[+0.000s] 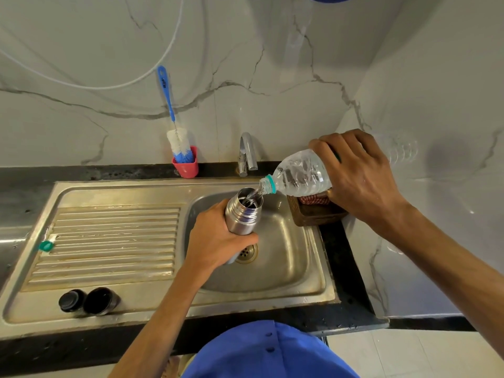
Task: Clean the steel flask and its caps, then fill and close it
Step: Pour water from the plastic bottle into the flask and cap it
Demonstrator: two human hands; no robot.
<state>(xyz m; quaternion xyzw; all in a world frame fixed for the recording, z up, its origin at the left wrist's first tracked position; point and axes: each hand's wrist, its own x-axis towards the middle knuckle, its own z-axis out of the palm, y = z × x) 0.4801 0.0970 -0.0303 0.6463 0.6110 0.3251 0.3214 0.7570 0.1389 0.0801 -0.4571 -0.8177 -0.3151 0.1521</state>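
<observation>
My left hand [215, 238] grips the steel flask [243, 211] round its body and holds it upright and open over the sink basin [283, 257]. My right hand [360, 173] grips a clear plastic water bottle [300, 173], tilted mouth-down to the left, and water runs from its neck into the flask's mouth. Two dark flask caps lie on the drainboard's front left: a smaller inner cap [71, 300] and beside it a larger outer cap [101, 300]. A small teal bottle cap [45, 245] lies at the drainboard's left edge.
A blue-handled bottle brush [178, 143] stands in a red cup [186, 166] at the back wall. The chrome tap [246, 155] rises behind the basin. A wooden tray [313, 212] with a red-and-white cloth sits right of the sink. Marble walls enclose the back and right.
</observation>
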